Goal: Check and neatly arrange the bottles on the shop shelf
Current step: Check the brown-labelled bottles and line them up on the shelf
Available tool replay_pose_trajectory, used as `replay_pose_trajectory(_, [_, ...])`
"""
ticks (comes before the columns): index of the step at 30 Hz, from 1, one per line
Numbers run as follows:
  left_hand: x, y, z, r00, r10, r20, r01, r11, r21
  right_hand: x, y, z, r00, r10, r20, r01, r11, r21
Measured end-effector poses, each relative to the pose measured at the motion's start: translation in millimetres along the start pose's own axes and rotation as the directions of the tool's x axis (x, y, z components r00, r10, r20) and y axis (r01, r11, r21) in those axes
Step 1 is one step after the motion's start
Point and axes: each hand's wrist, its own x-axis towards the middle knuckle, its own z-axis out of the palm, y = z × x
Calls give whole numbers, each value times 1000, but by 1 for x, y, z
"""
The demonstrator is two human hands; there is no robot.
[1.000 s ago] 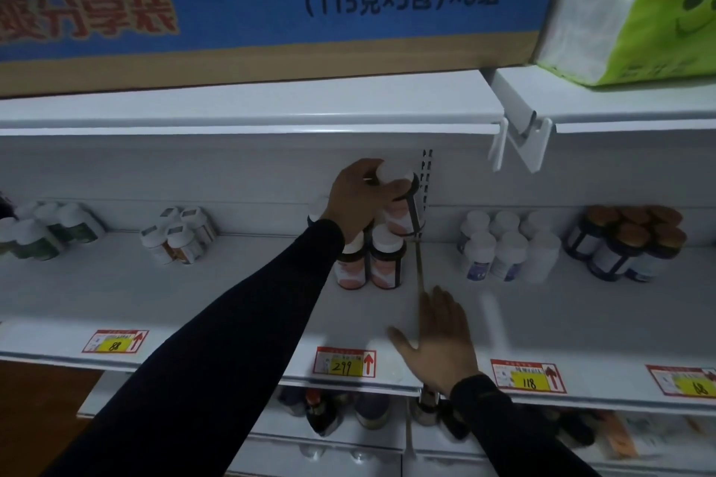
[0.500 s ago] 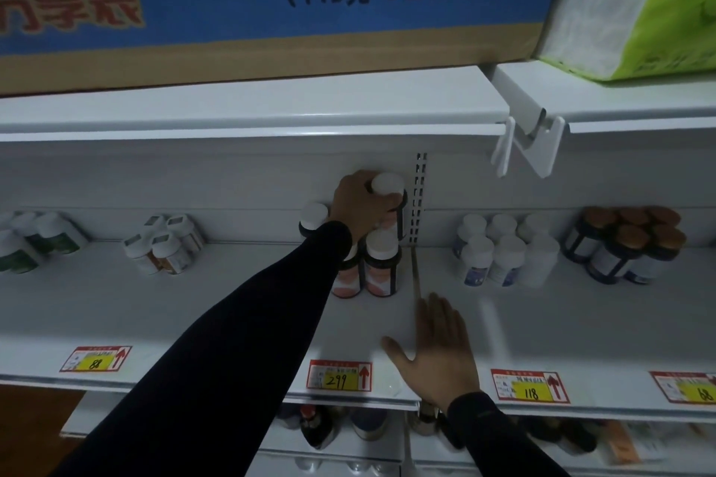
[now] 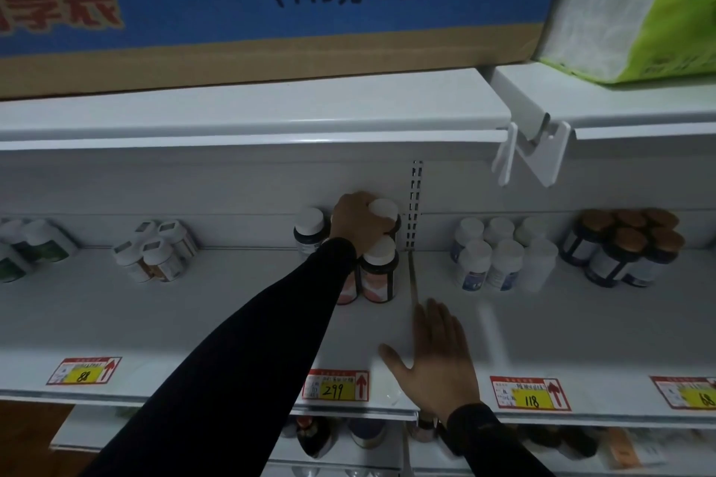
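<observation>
Head view, left hand [image 3: 358, 223] apparently gripping white-capped bottle [image 3: 383, 215], right hand [image 3: 436, 356] flat on shelf [image 3: 193, 321]

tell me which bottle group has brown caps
The dark bottles with brown caps at the far right of the shelf; every other group there has white caps.

Dim, soft, wide-angle edge distortion

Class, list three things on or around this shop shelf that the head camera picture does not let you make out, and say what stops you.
1. Head view: the bottle gripped by the left hand; the hand covers its label.
2. Head view: the small print on the 299 price tag is too small and blurred.
3. Head view: the lower-shelf bottles are dark and cut off by the shelf edge and right hand.
</observation>
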Motion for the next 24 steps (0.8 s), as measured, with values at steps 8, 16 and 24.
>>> replay_pose_trajectory(8, [-3, 1, 4, 1000, -3, 2, 3, 999, 35, 0, 1, 3, 999, -18, -30, 18, 1000, -9])
replay_pose_trajectory(16, [-4, 0, -5, 1000, 1, -2, -1, 1000, 5, 0, 1, 2, 999, -13, -33, 13, 1000, 0])
replay_pose_trajectory(24, [-6, -19, -30, 1000, 16, -19, -12, 987, 158, 0, -1, 0, 1000, -5, -3, 5, 1000, -16])
